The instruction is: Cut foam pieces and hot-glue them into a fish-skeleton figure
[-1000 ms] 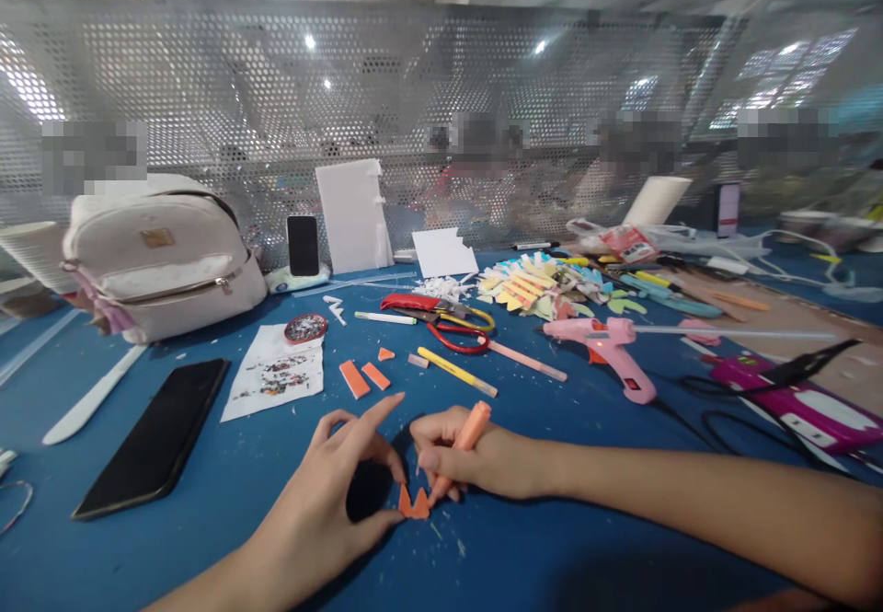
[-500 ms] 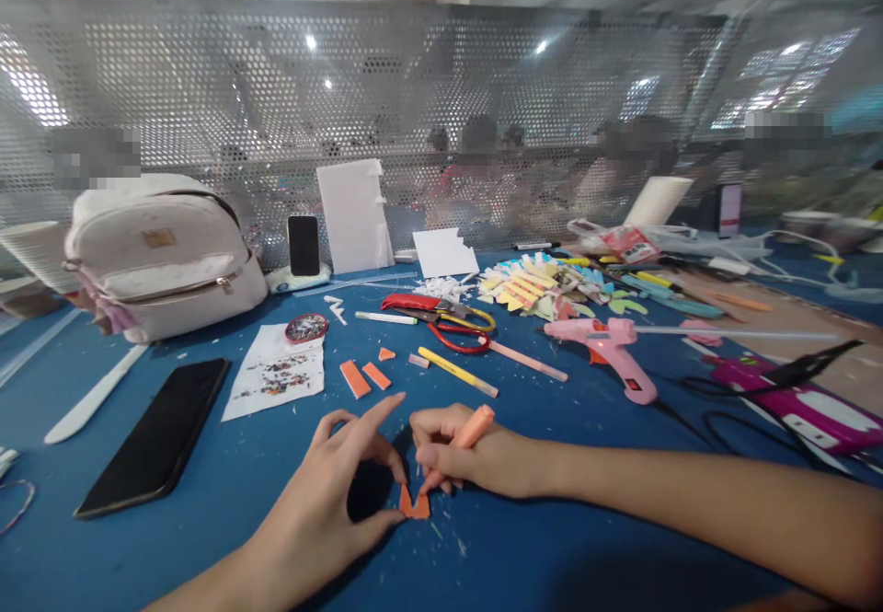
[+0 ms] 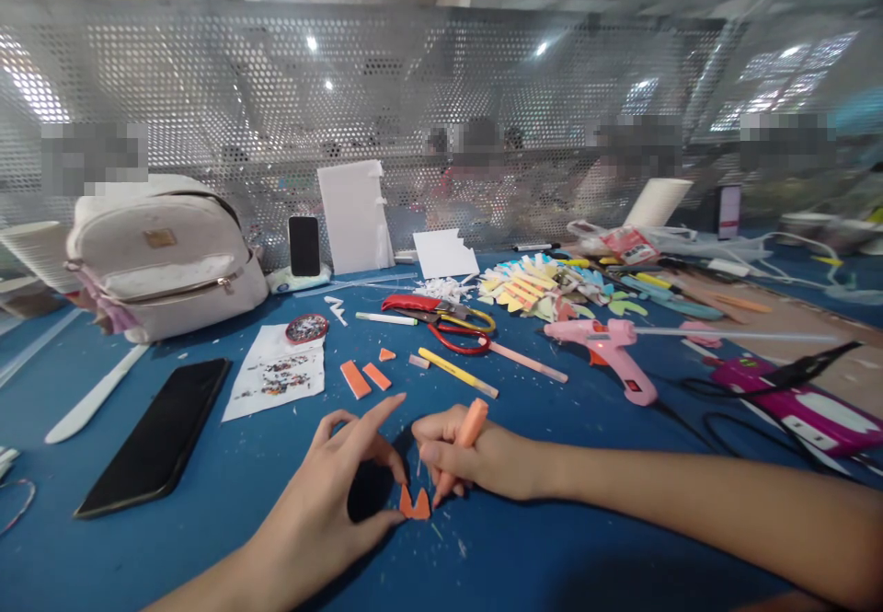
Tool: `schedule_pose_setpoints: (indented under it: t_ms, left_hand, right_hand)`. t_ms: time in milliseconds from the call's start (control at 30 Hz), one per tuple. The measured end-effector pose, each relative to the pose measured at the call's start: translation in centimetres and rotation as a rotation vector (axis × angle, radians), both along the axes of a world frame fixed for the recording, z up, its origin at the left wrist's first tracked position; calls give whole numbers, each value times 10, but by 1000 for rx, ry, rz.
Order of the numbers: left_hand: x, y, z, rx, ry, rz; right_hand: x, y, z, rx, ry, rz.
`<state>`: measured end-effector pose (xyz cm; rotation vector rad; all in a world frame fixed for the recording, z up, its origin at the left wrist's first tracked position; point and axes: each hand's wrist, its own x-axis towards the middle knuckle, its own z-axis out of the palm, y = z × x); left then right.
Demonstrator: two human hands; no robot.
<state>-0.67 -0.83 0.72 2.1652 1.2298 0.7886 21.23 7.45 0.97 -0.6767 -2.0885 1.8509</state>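
A small orange notched piece [image 3: 415, 505] lies on the blue table at the front middle. My left hand [image 3: 345, 474] pinches its left side between thumb and a finger, with the index finger raised. An orange marker [image 3: 471, 425] is gripped in my right hand [image 3: 475, 456], its tip down beside the right edge of the piece. Beyond my hands lie two orange strips [image 3: 355, 379] and a small orange scrap [image 3: 387, 354]. A pale cap [image 3: 418, 361] lies by a yellow marker [image 3: 458, 373].
Red-handled scissors [image 3: 469, 327] and a pink glue gun [image 3: 607, 345] lie further back. A pile of cut paper pieces [image 3: 531, 285] sits behind them. At left are a black phone [image 3: 155, 437], a white knife [image 3: 97, 396] and a white backpack [image 3: 158, 262]. A purple power strip [image 3: 800, 400] is at right.
My right hand has shifted the marker's tip from the top right of the orange piece down along its right edge, and the marker stands more upright. My left hand keeps its place.
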Motion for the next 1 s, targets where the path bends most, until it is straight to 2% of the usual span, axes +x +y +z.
schedule_pose_setpoints:
  t_ms: [1000]
  left_hand:
    - [0,-1,1,-7,4,-3]
  right_hand:
    - [-1,-2,3,56,11,-46]
